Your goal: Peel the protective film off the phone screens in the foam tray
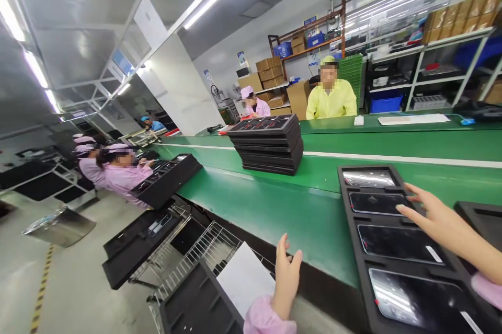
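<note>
My right hand point(435, 216) reaches over the right rim of a black foam tray point(355, 255) on the green bench, thumb and fingers apart. Its thumb is over a dark phone-sized glass panel point(374, 203); whether it touches cannot be made out. Further panels lie in the tray's slots, including one with a white strip point(400, 243) and a large shiny one point(419, 295) nearest me. Small red tabs show at their left ends. My left hand point(287, 274) hangs in the air by the bench's near edge, holding nothing, fingers loosely bent and apart.
A stack of black trays point(270, 148) stands mid-bench. Another tray point(480, 224) is at the right. Below left are a wire cart point(209, 242), a black tray point(202, 305) and a white sheet point(247, 276). People in pink sit left; a person in yellow point(331, 99) sits opposite.
</note>
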Tool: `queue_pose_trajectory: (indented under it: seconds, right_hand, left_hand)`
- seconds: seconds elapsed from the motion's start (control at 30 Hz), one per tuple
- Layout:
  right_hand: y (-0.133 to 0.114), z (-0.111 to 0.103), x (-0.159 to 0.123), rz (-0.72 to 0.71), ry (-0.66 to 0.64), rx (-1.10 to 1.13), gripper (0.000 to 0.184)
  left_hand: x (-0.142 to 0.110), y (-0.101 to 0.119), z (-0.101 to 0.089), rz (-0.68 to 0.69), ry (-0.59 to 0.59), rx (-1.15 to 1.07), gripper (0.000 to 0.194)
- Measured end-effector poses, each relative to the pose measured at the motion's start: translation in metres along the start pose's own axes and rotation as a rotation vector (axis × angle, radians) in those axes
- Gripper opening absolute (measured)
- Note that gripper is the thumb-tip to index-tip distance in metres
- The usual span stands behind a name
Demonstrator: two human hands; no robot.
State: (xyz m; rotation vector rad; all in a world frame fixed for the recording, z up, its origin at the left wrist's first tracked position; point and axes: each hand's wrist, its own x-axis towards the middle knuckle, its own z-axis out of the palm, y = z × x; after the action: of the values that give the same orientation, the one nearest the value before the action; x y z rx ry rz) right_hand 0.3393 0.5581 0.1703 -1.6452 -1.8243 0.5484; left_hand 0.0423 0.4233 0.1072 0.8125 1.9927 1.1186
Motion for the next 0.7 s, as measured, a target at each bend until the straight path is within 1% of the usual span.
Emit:
queue_pose_trajectory:
  seconds: [0.1, 0.13, 0.23, 0.37, 0.43, 0.5, 0.6, 0.7]
  right_hand:
    - [-0.02, 0.04, 0.048, -0.012, -0.194, 0.142, 0.08]
    - [-0.025, 0.055, 0.062, -0.016, -0.232, 0.155, 0.075]
    - [-0.036, 0.103, 0.097, 0.003, -0.317, 0.185, 0.068]
    - [-0.047, 0.161, 0.125, 0.049, -0.396, 0.218, 0.07]
    - [-0.046, 0.186, 0.138, 0.064, -0.413, 0.216, 0.073]
    - [-0.041, 0.207, 0.151, 0.088, -0.4, 0.194, 0.073]
    - [-0.025, 0.232, 0.173, 0.16, -0.36, 0.136, 0.071]
    - [-0.009, 0.251, 0.197, 0.215, -0.311, 0.064, 0.068]
  left_hand:
    - [0.05, -0.008, -0.011, -0.081, 0.047, 0.006, 0.05]
    - [0.066, -0.012, -0.015, -0.112, 0.073, 0.006, 0.05]
    - [0.11, -0.024, -0.032, -0.195, 0.156, 0.02, 0.044]
    - [0.166, -0.03, -0.058, -0.245, 0.264, 0.048, 0.035]
    - [0.2, -0.029, -0.07, -0.266, 0.311, 0.052, 0.034]
    - [0.239, -0.026, -0.081, -0.289, 0.344, 0.049, 0.035]
    - [0.31, -0.019, -0.094, -0.297, 0.369, 0.052, 0.035]
    - [0.383, -0.011, -0.096, -0.247, 0.387, 0.077, 0.036]
